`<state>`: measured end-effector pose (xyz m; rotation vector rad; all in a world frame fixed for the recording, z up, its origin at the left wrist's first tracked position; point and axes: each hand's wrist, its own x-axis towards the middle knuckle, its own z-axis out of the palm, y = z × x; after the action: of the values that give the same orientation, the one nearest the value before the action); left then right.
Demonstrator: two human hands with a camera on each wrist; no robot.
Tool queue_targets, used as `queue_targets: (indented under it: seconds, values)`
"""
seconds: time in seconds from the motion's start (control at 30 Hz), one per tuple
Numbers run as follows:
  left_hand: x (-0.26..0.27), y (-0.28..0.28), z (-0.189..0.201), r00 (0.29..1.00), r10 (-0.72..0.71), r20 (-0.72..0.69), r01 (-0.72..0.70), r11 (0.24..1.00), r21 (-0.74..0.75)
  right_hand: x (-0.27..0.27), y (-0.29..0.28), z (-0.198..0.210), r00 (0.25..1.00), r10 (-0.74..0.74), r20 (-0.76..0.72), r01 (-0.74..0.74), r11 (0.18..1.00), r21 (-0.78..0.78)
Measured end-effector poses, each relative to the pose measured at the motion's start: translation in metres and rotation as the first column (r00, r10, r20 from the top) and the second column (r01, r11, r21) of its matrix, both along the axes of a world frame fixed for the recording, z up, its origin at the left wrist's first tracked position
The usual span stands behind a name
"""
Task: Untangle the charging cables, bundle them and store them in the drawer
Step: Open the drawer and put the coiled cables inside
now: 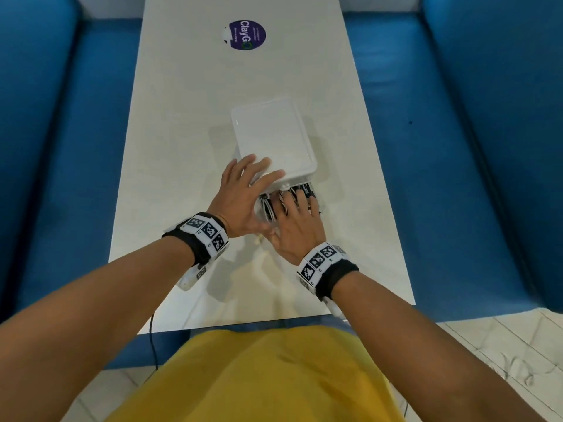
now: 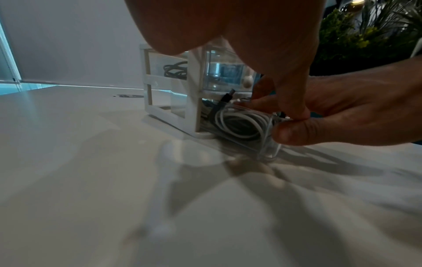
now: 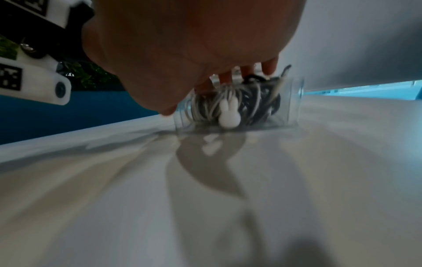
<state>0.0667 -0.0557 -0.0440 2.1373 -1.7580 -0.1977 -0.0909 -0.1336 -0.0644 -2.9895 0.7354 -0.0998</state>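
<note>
A small white drawer unit [image 1: 274, 138] stands mid-table. My left hand [image 1: 240, 193] rests flat on its near top corner, fingers straight. Its clear lower drawer [image 2: 267, 150] is pulled out toward me and holds coiled white and black cables [image 2: 239, 121]. My right hand [image 1: 298, 217] lies over the drawer, fingers spread and pressing down on the cables [image 3: 251, 101], thumb at the drawer's front corner. A white rabbit-shaped knob [image 3: 228, 115] sits on the drawer front. Another black cable [image 2: 175, 70] lies in the upper drawer.
The unit sits on a long white table [image 1: 213, 86] with a round purple sticker [image 1: 247, 35] at the far end. Blue benches [image 1: 61, 147] run along both sides. Green plants [image 2: 365, 27] stand behind the right hand.
</note>
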Motion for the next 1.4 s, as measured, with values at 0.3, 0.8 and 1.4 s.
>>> queue_targets:
  seconds: [0.3,0.8,1.4]
  values:
    - [0.004,-0.003,0.005,1.000,0.011,0.016,-0.012,0.998,0.054,0.005,0.000,0.003,1.000,-0.023,0.002,0.023,0.999,0.036]
    - [0.005,-0.015,0.002,0.984,0.004,0.179,-0.012,0.999,0.043,-0.012,-0.036,0.006,0.997,-0.045,0.066,0.029,0.975,0.218]
    - [0.033,-0.020,0.006,0.981,-0.065,0.181,0.080,0.993,-0.081,-0.004,-0.060,0.014,0.995,0.010,-0.095,0.025,0.931,0.363]
